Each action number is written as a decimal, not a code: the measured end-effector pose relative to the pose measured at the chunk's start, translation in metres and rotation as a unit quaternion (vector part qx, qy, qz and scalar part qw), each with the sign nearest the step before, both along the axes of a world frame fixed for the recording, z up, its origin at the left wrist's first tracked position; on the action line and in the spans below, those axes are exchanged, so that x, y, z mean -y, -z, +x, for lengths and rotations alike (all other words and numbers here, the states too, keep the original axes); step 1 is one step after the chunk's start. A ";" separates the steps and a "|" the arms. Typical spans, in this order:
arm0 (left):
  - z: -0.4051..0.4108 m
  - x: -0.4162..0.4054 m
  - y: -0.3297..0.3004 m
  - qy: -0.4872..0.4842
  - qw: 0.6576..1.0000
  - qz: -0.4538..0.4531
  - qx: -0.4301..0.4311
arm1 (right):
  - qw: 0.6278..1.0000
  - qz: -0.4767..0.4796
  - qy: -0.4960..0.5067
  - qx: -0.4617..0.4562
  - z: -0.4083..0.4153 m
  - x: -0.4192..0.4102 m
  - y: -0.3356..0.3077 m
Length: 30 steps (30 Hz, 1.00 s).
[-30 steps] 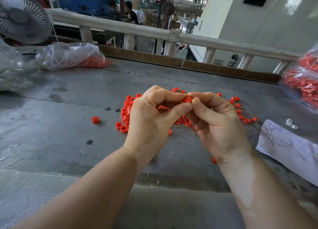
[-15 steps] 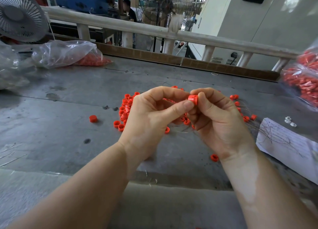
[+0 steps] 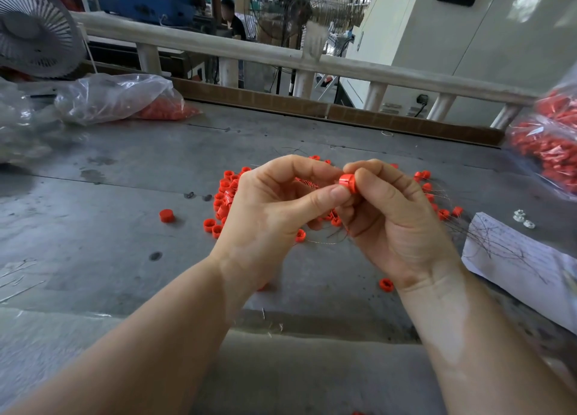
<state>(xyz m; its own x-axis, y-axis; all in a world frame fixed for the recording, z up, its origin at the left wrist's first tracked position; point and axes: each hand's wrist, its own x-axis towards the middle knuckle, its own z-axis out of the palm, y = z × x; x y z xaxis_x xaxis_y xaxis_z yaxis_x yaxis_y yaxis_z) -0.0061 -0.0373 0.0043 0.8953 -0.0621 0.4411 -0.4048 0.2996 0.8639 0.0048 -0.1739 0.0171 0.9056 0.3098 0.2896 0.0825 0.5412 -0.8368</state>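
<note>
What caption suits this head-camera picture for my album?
Left hand and right hand pinch one small red plastic cap over a grey worktable strewn with loose red caps.

A white fan [image 3: 34, 30] stands at the far left corner of the grey table [image 3: 93, 227], and just beside it lies a clear plastic bag [image 3: 115, 98] with orange-red parts heaped in its right end. At the right edge a second bag [image 3: 549, 146], packed with red parts, reaches into view. Below it a white paper sheet [image 3: 515, 268] lies flat with thin wires [image 3: 493, 243] strewn across it and three small white parts [image 3: 522, 219] near its far corner.
</note>
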 end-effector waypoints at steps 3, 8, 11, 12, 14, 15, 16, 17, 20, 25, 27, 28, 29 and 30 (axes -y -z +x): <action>-0.001 0.000 0.000 -0.014 1.000 0.014 0.006 | 1.000 -0.009 0.015 -0.008 0.000 -0.001 0.000; -0.001 -0.002 0.000 -0.032 0.999 0.027 0.015 | 0.999 -0.035 0.035 -0.005 0.001 -0.003 0.002; 0.001 -0.001 0.002 -0.048 0.998 0.037 0.017 | 0.999 -0.018 0.048 0.005 0.002 -0.005 0.003; 0.001 -0.001 0.003 -0.051 0.998 0.038 0.017 | 0.999 -0.009 0.053 0.008 0.002 -0.005 0.003; 0.002 -0.001 0.004 -0.057 0.997 0.042 0.022 | 0.998 -0.003 0.060 0.012 0.003 -0.006 0.005; 0.002 0.000 0.004 -0.061 0.997 0.043 0.023 | 0.998 -0.007 0.063 0.014 0.004 -0.005 0.006; 0.002 0.000 0.004 -0.064 0.997 0.043 0.023 | 0.998 -0.012 0.064 0.017 0.004 -0.005 0.006; 0.002 0.000 0.004 -0.068 0.996 0.044 0.025 | 0.998 -0.016 0.065 0.020 0.004 -0.005 0.007; 0.002 0.001 0.003 -0.076 0.995 0.053 0.036 | 0.997 -0.020 0.070 0.025 0.003 -0.005 0.007; 0.001 0.002 0.003 -0.078 0.994 0.065 0.041 | 0.992 -0.047 0.107 0.039 0.003 -0.004 0.007; 0.002 0.002 0.003 -0.091 0.992 0.075 0.037 | 0.990 -0.058 0.119 0.039 0.003 -0.005 0.006; 0.003 0.001 0.004 -0.098 0.991 0.080 0.035 | 0.990 -0.056 0.124 0.037 0.003 -0.005 0.007; 0.004 0.002 0.005 -0.100 0.991 0.081 0.031 | 0.990 -0.052 0.129 0.036 0.003 -0.006 0.007; 0.004 0.001 0.005 -0.096 0.992 0.075 0.025 | 0.989 -0.047 0.134 0.035 0.004 -0.006 0.006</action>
